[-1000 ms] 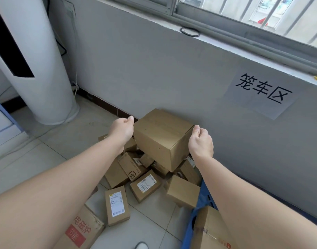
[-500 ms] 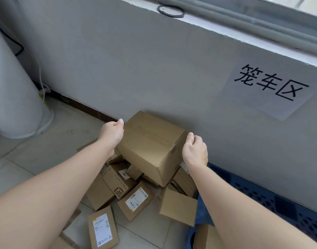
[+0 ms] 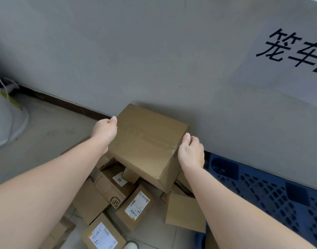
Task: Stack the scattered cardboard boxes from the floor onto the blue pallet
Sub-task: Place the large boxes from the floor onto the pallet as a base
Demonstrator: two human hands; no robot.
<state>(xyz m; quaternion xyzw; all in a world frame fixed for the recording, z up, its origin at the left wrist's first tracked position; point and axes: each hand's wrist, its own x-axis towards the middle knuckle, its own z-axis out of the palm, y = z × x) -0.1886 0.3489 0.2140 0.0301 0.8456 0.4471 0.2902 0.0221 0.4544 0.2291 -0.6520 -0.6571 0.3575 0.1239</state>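
1. The large cardboard box (image 3: 148, 142) is gripped on opposite sides by the left hand (image 3: 104, 130) and right hand (image 3: 191, 151), fingers curled, keeping it level.
2. It is held above the scattered boxes (image 3: 136, 207), apparently lifted, beside the blue pallet (image 3: 261, 191).

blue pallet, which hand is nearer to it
Right. The right hand grips the large box just beside the blue pallet; the left hand holds its opposite side, farther away.

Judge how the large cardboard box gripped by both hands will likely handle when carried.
Probably stiff: the large box keeps flat faces and crisp edges under the left hand and right hand. Possibly light for its size, since grips at two opposite edges seem enough. Its top seam looks closed, so flaps should hold.
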